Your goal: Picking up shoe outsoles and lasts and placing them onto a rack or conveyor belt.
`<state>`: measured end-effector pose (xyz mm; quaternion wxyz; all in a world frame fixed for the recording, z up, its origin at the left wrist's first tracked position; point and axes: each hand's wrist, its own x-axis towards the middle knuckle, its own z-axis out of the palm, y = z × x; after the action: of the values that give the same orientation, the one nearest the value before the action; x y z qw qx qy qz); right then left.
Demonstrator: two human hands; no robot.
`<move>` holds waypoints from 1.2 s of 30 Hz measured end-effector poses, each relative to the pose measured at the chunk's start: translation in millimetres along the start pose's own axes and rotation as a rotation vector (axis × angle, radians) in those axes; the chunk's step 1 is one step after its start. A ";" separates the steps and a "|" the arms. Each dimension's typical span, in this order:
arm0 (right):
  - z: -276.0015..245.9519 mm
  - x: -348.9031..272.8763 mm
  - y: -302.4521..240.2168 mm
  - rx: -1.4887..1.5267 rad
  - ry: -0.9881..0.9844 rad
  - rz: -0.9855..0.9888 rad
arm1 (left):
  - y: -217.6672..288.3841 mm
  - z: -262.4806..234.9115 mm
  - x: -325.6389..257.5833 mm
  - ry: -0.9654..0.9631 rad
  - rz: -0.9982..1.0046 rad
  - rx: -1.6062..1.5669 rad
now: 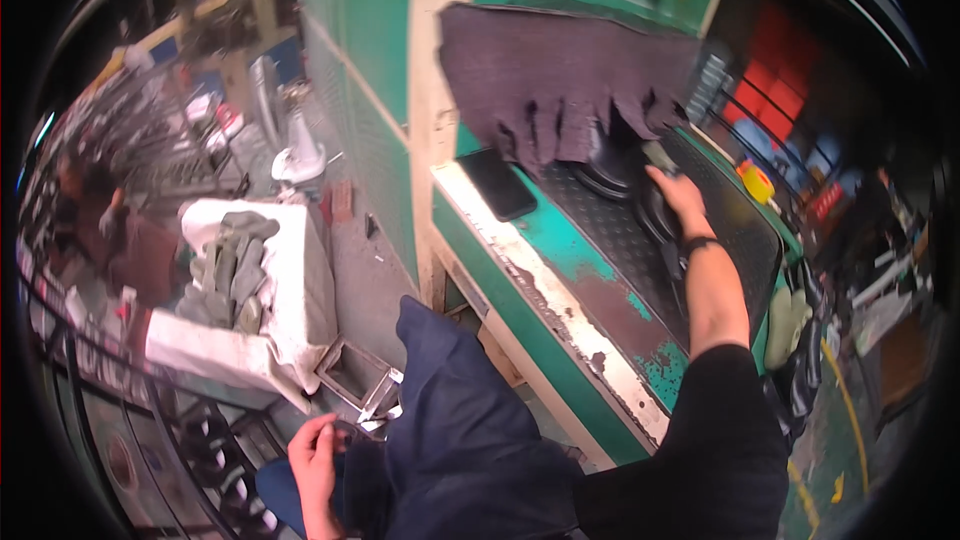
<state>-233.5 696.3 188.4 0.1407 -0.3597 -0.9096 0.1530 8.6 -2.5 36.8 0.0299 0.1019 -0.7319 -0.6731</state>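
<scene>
My right hand (680,198) reaches over a black studded mat (640,260) on the green machine's bed. Its fingers are closed around a dark boot (655,215), with an olive-green part just past the fingertips. Close beside it on the left, a black shoe-shaped piece (603,172) lies partly under a ragged dark curtain (560,80) that covers the machine's opening. Low at the left, my left hand (315,455) is held with curled fingers by my dark apron (450,420). A small dark thing shows at its fingertips, too unclear to name.
A black phone (496,186) lies on the bed's worn edge. Left stands a white cloth-lined bin (300,270) holding olive-green pieces. A metal frame (355,377) and a rack of black footwear (215,450) are near my left hand. Olive and black boots (787,325) hang at the bed's right.
</scene>
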 end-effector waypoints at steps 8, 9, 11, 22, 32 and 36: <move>-31.2 -97.0 54.6 1.177 0.020 -0.151 | -0.3 5.8 7.1 -0.272 0.264 -0.114; -39.5 -100.5 46.4 1.304 0.029 -0.078 | 5.3 11.4 15.8 -0.308 0.297 -0.124; -51.3 -123.0 33.7 1.578 -0.660 -0.374 | 23.3 36.6 26.1 -0.459 0.302 -0.176; 139.5 -378.8 -180.2 1.735 -1.395 -0.133 | 20.7 61.7 -27.3 -0.510 -0.004 -0.596; 301.6 -484.0 -199.1 1.051 -1.763 0.481 | -71.6 7.6 -70.7 -0.084 -0.664 -1.111; 294.4 -489.1 -201.7 1.001 -1.790 0.391 | -71.6 1.1 -39.4 -0.038 -0.518 -0.470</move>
<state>-121.4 162.9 -75.4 -0.4790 -0.1566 -0.4399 0.7434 54.7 0.8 -30.6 -0.1327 0.2619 -0.5072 -0.8103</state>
